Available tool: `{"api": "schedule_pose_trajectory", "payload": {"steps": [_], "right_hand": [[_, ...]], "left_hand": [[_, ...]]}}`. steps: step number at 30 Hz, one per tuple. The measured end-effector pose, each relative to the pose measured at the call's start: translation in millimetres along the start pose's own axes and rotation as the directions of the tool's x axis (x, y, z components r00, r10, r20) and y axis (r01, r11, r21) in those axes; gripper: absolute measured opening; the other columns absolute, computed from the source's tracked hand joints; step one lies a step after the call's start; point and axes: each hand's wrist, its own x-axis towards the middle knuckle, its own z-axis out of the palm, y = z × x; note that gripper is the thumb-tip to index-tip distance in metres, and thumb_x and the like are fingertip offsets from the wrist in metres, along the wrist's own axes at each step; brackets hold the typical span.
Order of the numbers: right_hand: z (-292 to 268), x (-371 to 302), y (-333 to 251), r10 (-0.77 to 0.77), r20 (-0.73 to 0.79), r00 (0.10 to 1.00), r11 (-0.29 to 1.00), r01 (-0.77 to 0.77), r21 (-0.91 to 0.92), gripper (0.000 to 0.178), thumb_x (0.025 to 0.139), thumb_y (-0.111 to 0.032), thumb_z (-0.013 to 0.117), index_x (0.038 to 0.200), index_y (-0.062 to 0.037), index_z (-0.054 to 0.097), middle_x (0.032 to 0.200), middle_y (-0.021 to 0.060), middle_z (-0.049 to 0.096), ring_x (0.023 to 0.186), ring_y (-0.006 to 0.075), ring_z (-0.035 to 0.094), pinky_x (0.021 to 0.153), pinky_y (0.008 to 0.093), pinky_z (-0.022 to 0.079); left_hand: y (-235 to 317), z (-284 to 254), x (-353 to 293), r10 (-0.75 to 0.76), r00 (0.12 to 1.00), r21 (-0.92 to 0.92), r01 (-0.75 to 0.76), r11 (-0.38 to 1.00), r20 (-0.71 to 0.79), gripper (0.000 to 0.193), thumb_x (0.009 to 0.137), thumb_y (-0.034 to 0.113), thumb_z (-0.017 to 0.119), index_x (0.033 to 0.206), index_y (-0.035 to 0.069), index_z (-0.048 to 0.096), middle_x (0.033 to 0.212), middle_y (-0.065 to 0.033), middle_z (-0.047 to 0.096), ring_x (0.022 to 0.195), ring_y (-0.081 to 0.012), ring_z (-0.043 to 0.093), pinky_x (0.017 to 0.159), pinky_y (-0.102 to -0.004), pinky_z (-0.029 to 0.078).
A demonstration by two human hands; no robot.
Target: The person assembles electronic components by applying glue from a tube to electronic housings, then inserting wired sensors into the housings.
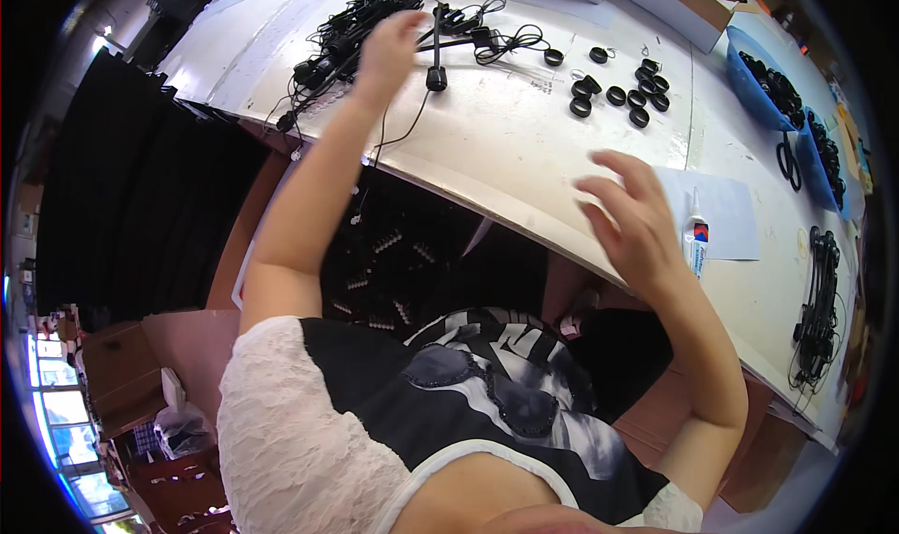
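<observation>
My left hand (386,58) reaches to the far left of the table, over a heap of black cables (351,33). Its fingers are blurred and partly turned away, so their grip does not show. Just right of them is a slim black rod with a thick cylindrical end (436,77), and a thin cable hangs over the table's near edge. My right hand (629,214) hovers above the near edge with its fingers apart and nothing in them. Beyond it lie several black rings (615,95). A white glue tube with a pointed nozzle (698,239) is close by on its right.
A white sheet of paper (735,216) lies under the tube. Blue bins (740,45) of black parts, black scissors (788,164) and a bundle of black cabled parts (819,300) line the right side. Cardboard boxes (679,5) stand at the back. Dark material hangs at left.
</observation>
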Motion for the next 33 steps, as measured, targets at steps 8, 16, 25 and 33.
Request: {"api": "schedule_pose_trajectory", "payload": {"steps": [8,16,25,33], "right_hand": [[66.7,16.6,32.5,0.118,-0.021,0.993,0.950,-0.106,0.293,0.014,0.074,0.002,0.060,0.087,-0.0046,0.059,0.098,0.0106,0.058,0.094,0.0283,0.055,0.080,0.0341,0.046],[66.6,25.1,26.4,0.192,0.010,0.981,0.948,-0.188,0.255,0.012,0.075,0.002,0.058,0.087,-0.0025,0.060,0.092,0.0099,0.059,0.086,0.0258,0.057,0.072,0.0326,0.047],[66.4,20.7,26.7,0.222,0.026,0.975,0.942,-0.221,0.251,0.007,0.075,-0.002,0.058,0.082,-0.0032,0.061,0.086,0.0096,0.060,0.080,0.0280,0.057,0.071,0.0339,0.046],[65.3,20.4,30.5,0.198,0.024,0.980,0.950,-0.198,0.242,0.006,0.075,-0.003,0.059,0.081,-0.0032,0.061,0.086,0.0090,0.061,0.081,0.0276,0.057,0.073,0.0348,0.045]], "left_hand": [[-31.2,-81.1,40.6,-0.171,0.973,0.333,0.112,0.936,0.153,0.026,0.085,0.022,0.054,0.104,0.005,0.062,0.092,-0.0084,0.066,0.081,-0.0166,0.061,0.075,-0.0279,0.046],[0.8,-38.9,4.4,-0.078,0.878,0.194,-0.017,0.981,0.472,0.029,0.086,0.025,0.051,0.104,0.003,0.058,0.098,-0.0192,0.060,0.094,-0.0322,0.057,0.082,-0.0370,0.044],[27.1,18.4,-19.1,-0.278,0.846,-0.006,0.315,0.949,0.455,0.069,0.072,0.021,0.066,0.130,0.002,0.035,0.097,-0.0171,0.059,0.082,-0.0232,0.059,0.073,-0.0314,0.047],[10.4,-4.5,6.0,-0.419,0.698,-0.723,0.678,0.129,0.580,0.038,0.069,-0.007,0.047,0.106,-0.001,0.049,0.081,-0.0061,0.051,0.073,-0.0167,0.054,0.071,-0.0305,0.050]]}}
